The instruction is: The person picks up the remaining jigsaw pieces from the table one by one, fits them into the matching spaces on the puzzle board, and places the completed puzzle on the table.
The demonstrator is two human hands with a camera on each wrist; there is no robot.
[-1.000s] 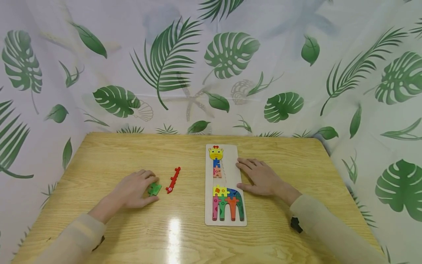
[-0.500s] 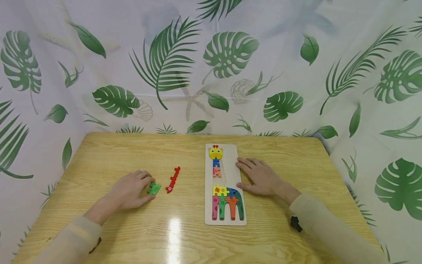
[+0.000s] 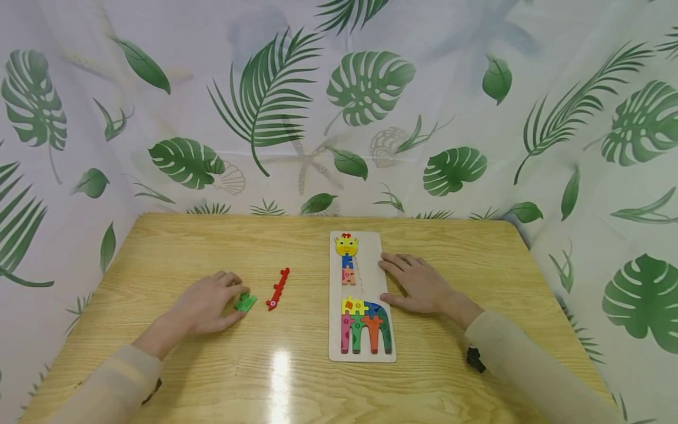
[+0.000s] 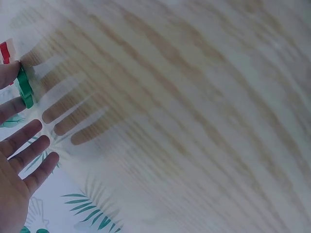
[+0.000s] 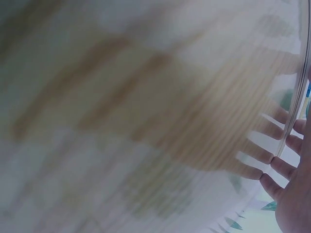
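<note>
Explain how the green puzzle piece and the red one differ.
The green puzzle piece is short and broad; the red puzzle piece is long and narrow. The left hand pinches the green piece; the red piece lies untouched on the table. Both are off the giraffe puzzle board.

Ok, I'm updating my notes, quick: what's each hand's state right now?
Left hand: closed, pinching the green puzzle piece.
Right hand: open, touching the puzzle board.

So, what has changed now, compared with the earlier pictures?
The left hand, pinching the green piece, has shifted slightly leftward, taking it away from the red piece. The red piece, the puzzle board and the right hand at its edge stayed put.
</note>
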